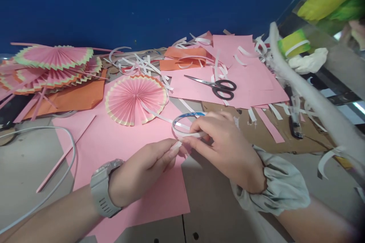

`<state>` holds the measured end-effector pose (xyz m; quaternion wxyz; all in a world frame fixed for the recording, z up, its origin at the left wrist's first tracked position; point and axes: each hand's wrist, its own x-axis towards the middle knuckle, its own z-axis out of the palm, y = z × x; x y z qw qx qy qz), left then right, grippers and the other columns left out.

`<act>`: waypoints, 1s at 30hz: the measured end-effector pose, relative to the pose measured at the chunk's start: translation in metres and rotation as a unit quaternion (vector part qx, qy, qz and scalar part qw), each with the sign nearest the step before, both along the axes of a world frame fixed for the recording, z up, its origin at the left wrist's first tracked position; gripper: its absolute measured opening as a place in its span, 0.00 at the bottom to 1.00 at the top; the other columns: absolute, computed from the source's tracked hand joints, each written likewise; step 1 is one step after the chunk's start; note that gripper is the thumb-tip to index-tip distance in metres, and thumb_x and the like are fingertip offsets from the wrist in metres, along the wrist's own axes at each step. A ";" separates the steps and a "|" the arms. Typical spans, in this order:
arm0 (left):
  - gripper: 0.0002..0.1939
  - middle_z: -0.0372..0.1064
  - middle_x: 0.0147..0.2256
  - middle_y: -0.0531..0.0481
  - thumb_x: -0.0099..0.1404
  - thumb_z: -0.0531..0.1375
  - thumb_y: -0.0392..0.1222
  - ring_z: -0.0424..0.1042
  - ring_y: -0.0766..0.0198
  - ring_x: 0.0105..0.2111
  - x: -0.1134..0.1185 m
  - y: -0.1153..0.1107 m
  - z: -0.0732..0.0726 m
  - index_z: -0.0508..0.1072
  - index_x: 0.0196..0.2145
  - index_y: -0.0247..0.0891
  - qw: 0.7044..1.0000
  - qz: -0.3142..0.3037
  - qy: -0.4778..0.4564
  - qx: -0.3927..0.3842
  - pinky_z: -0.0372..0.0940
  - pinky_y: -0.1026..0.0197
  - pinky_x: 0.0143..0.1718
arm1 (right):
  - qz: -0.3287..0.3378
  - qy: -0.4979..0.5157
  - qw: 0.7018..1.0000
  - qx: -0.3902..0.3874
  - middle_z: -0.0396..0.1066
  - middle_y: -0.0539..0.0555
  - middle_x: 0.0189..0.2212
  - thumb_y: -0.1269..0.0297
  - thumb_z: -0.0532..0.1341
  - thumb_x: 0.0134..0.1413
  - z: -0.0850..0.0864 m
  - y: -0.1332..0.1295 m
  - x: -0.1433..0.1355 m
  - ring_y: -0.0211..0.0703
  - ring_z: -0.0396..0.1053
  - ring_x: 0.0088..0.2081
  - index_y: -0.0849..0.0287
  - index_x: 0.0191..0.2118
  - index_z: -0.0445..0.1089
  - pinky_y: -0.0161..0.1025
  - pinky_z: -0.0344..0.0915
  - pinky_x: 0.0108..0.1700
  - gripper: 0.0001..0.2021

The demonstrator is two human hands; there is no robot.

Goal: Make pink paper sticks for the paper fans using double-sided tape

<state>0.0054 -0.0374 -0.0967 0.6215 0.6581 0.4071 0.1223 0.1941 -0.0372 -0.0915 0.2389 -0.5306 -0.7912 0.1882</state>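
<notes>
My right hand [219,140] is closed round a nearly used-up roll of white tape [175,127] with a blue inner ring. My left hand [155,159] pinches a small white piece, likely tape, close to the right fingertips. Both hands are over a pink sheet [119,148]. Just beyond them lies a round pleated pink paper fan [135,100] with a cream and orange edge. A white strip [159,115] runs from the fan towards the roll.
Black-handled scissors [224,89] rest on pink paper [245,79] behind my right hand. More pleated fans [54,60] are piled at the left on orange paper [71,97]. A cutter [295,121] lies on cardboard [256,133]. A white cable [74,148] curves at left.
</notes>
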 end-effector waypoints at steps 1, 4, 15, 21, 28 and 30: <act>0.15 0.63 0.30 0.53 0.70 0.43 0.43 0.58 0.67 0.27 0.000 0.000 0.000 0.67 0.38 0.38 1.000 -0.002 -0.001 0.006 0.56 0.64 0.31 | 0.000 -0.003 1.000 0.001 0.62 0.45 0.22 0.62 0.60 0.54 0.000 0.000 0.000 0.37 0.59 0.30 0.58 0.27 0.63 0.38 0.48 0.41 0.08; 0.15 0.62 0.28 0.54 0.70 0.43 0.43 0.58 0.68 0.26 -0.002 0.002 -0.001 0.67 0.37 0.38 1.000 -0.009 0.010 0.013 0.56 0.65 0.30 | 0.013 -0.012 1.000 0.018 0.64 0.45 0.23 0.61 0.59 0.55 -0.002 0.001 0.002 0.38 0.60 0.31 0.58 0.28 0.63 0.38 0.48 0.42 0.09; 0.18 0.58 0.18 0.57 0.71 0.43 0.45 0.56 0.71 0.18 0.001 -0.001 -0.004 0.67 0.31 0.36 0.997 0.064 -0.042 -0.020 0.54 0.67 0.22 | 0.040 -0.006 0.998 0.052 0.68 0.53 0.38 0.61 0.52 0.60 -0.007 0.005 0.005 0.45 0.63 0.43 0.58 0.38 0.64 0.44 0.53 0.48 0.08; 0.17 0.62 0.20 0.55 0.71 0.41 0.46 0.54 0.72 0.16 -0.006 -0.001 -0.013 0.64 0.34 0.36 0.992 0.058 -0.098 -0.048 0.52 0.67 0.19 | -0.142 -0.171 0.972 0.070 0.67 0.62 0.44 0.66 0.48 0.61 0.008 0.027 0.050 0.55 0.64 0.46 0.61 0.46 0.64 0.48 0.59 0.45 0.12; 0.15 0.62 0.23 0.55 0.71 0.41 0.46 0.53 0.73 0.15 -0.006 -0.004 -0.017 0.62 0.37 0.36 0.986 0.072 -0.137 -0.063 0.53 0.68 0.18 | -0.075 -0.326 0.941 0.049 0.68 0.59 0.46 0.66 0.50 0.57 0.023 0.067 0.093 0.53 0.65 0.47 0.61 0.46 0.67 0.47 0.59 0.47 0.14; 0.14 0.62 0.23 0.54 0.71 0.42 0.46 0.56 0.73 0.17 -0.006 -0.005 -0.018 0.62 0.38 0.36 0.982 0.074 -0.159 -0.068 0.57 0.68 0.19 | -0.064 -0.326 0.943 0.016 0.69 0.58 0.46 0.64 0.51 0.56 0.020 0.073 0.089 0.52 0.65 0.47 0.60 0.46 0.67 0.45 0.60 0.46 0.14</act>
